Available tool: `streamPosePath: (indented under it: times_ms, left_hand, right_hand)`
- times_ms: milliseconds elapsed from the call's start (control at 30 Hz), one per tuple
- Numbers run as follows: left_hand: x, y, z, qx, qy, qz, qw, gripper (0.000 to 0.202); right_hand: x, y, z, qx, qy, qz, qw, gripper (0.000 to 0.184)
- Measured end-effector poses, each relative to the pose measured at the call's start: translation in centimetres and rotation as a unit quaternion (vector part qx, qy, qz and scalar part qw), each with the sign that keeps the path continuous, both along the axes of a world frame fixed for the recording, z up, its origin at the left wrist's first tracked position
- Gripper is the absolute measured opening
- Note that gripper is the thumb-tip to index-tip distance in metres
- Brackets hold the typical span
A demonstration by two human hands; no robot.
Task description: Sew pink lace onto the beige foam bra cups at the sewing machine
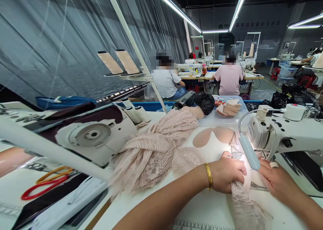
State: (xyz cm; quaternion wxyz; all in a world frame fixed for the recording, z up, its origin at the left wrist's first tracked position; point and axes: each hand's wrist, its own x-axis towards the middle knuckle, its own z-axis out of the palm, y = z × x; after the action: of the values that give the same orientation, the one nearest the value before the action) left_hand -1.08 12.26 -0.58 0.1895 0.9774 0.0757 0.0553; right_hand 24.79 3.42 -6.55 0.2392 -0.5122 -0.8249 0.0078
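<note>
My left hand (224,174), with a gold bracelet at the wrist, is closed on beige lace fabric (241,198) that hangs down over the table's near side. Flat beside the sewing machine's needle area lies my right hand (279,181), fingers stretched out on the work. The white sewing machine (264,130) stands above and right of both hands. Its grey lamp (249,152) lights the spot between them and hides part of the stitching area. Just beyond my left hand, beige cup-shaped pieces (203,138) lie on the table.
A heap of beige lace (153,152) covers the table to the left. Behind it is a clear plastic bin (243,105) with stacked beige cups (228,108). Red-and-orange-handled scissors (45,186) lie far left, near another machine (93,136). Two people sit at machines ahead.
</note>
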Motion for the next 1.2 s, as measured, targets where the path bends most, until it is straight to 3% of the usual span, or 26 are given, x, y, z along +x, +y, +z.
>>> streamPosePath:
  times_ms: [300,567,733,933,1200]
  left_hand:
    - [0.1,0.7,-0.2,0.023,-0.031,0.016,0.999,0.004]
    - [0.1,0.8,-0.9,0.022,-0.113,-0.010,0.993,0.011]
    - [0.1,0.8,-0.8,0.097,-0.059,0.002,0.994,0.010]
    - [0.5,1.0,-1.1,0.169,-0.026,0.024,0.985,0.013]
    - [1.0,0.9,-1.4,0.219,-0.059,0.017,0.974,0.016]
  right_hand:
    - [0.6,-0.4,0.0,0.014,-0.030,0.048,0.998,0.051]
    - [-1.0,-1.9,3.3,-0.057,-0.022,0.149,0.987,0.031]
    - [-1.9,-2.3,4.5,-0.068,0.009,0.191,0.979,0.028]
    - [-1.0,-1.9,3.3,-0.053,-0.022,0.164,0.985,0.029]
    - [0.5,-1.6,0.8,-0.014,-0.062,0.107,0.992,0.041]
